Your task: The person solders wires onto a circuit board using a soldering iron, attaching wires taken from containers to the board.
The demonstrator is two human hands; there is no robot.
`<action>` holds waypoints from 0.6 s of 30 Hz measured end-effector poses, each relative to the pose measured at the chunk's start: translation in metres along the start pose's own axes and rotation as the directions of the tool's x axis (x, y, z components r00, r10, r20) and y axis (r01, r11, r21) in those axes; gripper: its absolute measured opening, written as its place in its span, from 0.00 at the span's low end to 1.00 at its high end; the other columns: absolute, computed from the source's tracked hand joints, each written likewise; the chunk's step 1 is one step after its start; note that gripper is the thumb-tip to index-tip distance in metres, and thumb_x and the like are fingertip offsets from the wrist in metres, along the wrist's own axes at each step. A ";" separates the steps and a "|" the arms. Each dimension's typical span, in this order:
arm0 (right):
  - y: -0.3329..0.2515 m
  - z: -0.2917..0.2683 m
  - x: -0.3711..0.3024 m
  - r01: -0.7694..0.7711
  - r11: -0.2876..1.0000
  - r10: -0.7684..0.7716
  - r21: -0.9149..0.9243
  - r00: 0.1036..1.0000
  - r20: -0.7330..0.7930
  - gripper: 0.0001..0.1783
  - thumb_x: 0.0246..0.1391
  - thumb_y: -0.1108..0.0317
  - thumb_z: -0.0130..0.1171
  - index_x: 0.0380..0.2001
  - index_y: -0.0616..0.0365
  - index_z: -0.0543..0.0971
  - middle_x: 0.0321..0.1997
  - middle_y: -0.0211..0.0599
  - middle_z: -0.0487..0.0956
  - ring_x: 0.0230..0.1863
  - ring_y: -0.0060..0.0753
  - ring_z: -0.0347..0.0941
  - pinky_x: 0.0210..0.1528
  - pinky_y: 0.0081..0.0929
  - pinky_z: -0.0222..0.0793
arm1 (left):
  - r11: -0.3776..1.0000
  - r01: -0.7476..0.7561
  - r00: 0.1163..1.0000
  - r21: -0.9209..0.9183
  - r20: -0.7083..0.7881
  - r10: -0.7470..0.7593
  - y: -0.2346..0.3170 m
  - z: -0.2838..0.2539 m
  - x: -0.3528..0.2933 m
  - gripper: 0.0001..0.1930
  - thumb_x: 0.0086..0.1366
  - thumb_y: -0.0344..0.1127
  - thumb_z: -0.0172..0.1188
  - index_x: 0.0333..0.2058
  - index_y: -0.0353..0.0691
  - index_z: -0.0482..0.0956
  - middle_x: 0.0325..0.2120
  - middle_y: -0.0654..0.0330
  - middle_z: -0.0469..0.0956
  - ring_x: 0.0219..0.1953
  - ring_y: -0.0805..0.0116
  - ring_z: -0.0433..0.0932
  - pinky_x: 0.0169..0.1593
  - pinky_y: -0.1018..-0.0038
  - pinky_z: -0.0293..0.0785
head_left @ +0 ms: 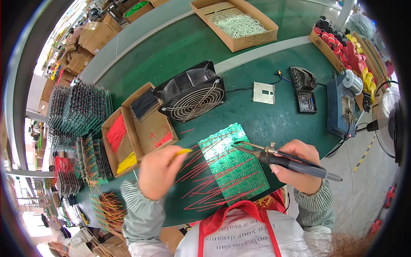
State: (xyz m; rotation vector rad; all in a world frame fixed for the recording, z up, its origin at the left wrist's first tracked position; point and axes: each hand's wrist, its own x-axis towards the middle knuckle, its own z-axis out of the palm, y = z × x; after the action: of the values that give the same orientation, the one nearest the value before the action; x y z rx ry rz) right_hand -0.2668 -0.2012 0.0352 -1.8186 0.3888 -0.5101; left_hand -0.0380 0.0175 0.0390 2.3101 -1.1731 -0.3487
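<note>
Green circuit board [235, 159], on the green table [278, 118] near its front edge; bare surface beyond, up to a metal plate [258, 95]; red wires [196, 189] trailing off its left side. Right hand [302, 156]: closed around a soldering iron [295, 165], tip over the board. Left hand [159, 173]: pinching blurred yellow wires [183, 151], left of the board.

My left hand [159, 173] and right hand [303, 149] emerge from 2 green-and-white striped sleeves [144, 207] with gathered cuffs. I wear a white top [239, 220] with dark printed lettering, 2 red straps [201, 237] running nearward over it, and red cloth [277, 198] with a yellow design toward the far right.
</note>
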 end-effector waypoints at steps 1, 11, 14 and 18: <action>-0.001 0.001 0.002 -0.002 1.000 0.002 -0.004 1.000 -0.001 0.09 0.44 0.74 0.65 0.29 0.62 0.76 0.21 0.30 0.78 0.21 0.16 0.73 0.23 0.17 0.66 | 0.996 -0.086 0.996 -0.006 0.013 0.086 0.009 0.008 0.006 0.06 0.59 0.33 0.60 0.33 0.37 0.78 0.25 0.53 0.77 0.27 0.55 0.77 0.31 0.67 0.73; 0.004 0.014 0.013 0.008 1.000 -0.008 -0.002 0.999 0.047 0.09 0.44 0.71 0.65 0.28 0.62 0.76 0.20 0.31 0.77 0.20 0.17 0.72 0.23 0.18 0.66 | 0.992 -0.121 0.992 0.046 -0.026 0.122 -0.001 0.048 0.019 0.07 0.55 0.30 0.63 0.30 0.33 0.77 0.24 0.54 0.75 0.26 0.58 0.75 0.32 0.68 0.70; 0.007 0.020 0.018 -0.032 0.999 0.031 0.011 0.997 0.067 0.10 0.44 0.69 0.64 0.28 0.62 0.76 0.20 0.32 0.77 0.21 0.18 0.73 0.24 0.19 0.67 | 0.993 -0.053 0.998 -0.103 0.009 0.055 -0.005 0.049 0.020 0.08 0.55 0.30 0.64 0.30 0.32 0.77 0.24 0.54 0.76 0.27 0.61 0.75 0.33 0.70 0.69; 0.009 0.029 0.027 -0.094 0.993 0.088 0.072 0.992 0.090 0.10 0.44 0.69 0.63 0.28 0.62 0.76 0.21 0.33 0.78 0.21 0.19 0.73 0.24 0.20 0.68 | 0.986 -0.039 0.999 -0.162 0.024 0.044 -0.007 0.050 0.023 0.08 0.54 0.30 0.65 0.29 0.32 0.77 0.24 0.55 0.76 0.27 0.62 0.74 0.32 0.71 0.69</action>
State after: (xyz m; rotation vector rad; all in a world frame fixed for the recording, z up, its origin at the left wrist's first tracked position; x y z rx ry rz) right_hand -0.2291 -0.1938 0.0233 -1.7349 0.3864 -0.3766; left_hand -0.0420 -0.0148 -0.0063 2.1445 -1.1602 -0.4448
